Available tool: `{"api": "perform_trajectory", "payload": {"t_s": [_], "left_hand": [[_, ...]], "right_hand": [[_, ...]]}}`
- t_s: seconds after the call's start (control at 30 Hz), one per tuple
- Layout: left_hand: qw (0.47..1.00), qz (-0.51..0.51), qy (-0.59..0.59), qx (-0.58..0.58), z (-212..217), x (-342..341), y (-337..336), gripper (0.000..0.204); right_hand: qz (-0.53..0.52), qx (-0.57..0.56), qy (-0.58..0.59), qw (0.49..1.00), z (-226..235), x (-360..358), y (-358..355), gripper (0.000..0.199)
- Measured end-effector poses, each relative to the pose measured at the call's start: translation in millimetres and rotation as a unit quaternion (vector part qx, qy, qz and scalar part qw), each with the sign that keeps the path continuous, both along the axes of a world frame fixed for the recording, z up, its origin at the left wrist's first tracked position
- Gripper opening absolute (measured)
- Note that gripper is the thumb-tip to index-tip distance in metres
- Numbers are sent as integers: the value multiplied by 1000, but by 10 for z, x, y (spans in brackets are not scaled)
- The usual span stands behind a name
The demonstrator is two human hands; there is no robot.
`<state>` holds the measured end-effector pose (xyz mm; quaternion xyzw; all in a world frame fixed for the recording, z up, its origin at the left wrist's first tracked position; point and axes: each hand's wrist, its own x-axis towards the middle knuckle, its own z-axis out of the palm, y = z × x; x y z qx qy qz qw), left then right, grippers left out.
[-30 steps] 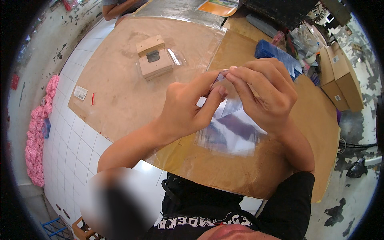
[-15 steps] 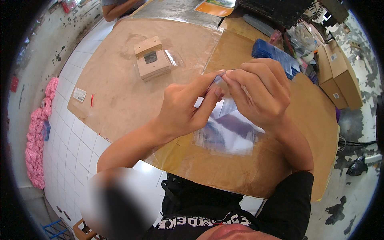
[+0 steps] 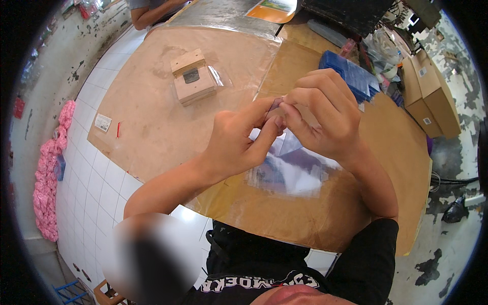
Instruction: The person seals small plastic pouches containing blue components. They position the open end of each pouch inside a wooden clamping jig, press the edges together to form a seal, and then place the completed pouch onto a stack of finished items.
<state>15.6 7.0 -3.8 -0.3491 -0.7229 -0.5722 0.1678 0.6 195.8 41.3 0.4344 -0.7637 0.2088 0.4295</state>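
Observation:
Both my hands are raised over the near part of the table, fingertips almost meeting. Thumb and forefinger of my left hand (image 3: pixel 234 137) pinch a thin plastic piece (image 3: pixel 275 104), which looks clear with a purplish tint. The fingertips of my right hand (image 3: pixel 325 114) are closed at the same piece's right edge. Most of the piece is hidden by my fingers, so its full shape cannot be made out. Below and behind the hands lie shiny clear plastic sheets (image 3: pixel 292 178) in an overlapping pile, partly covered by the right hand.
A stepped wooden block (image 3: pixel 195 92) with a dark inset stands at the far left. Blue plastic sleeves (image 3: pixel 345 73) are stacked at the far right, beside a cardboard box (image 3: pixel 432 94). A white label (image 3: pixel 102 122) and a red strip (image 3: pixel 118 130) lie near the left edge. Another person's arm (image 3: pixel 152 12) shows beyond.
My right hand has come slightly down and its fingers have shifted a little on the plastic piece, baring more of its tinted edge. The left hand has stayed nearly in place.

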Motion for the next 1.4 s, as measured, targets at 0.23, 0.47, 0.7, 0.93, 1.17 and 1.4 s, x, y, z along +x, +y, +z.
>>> {"api": "perform_trajectory", "payload": {"t_s": [0.23,0.47,0.7,0.93,1.17,1.4], "left_hand": [[998,36,47,-9,-12,-7,3,28],[992,67,104,-32,-26,19,-10,29],[989,60,128,-34,-15,29,-31,29],[987,56,147,-41,-16,37,-44,30],[989,48,139,-34,-9,48,-37,30],[990,44,135,-26,0,54,-32,29]], "right_hand": [[-4,-12,54,998,-8,21,-36,24],[-13,4,86,996,25,83,-54,31],[-27,14,91,995,50,146,-80,32],[-32,32,126,991,20,143,-75,31],[-38,40,126,991,50,166,-90,32],[-29,43,122,991,45,142,-92,28]]}}
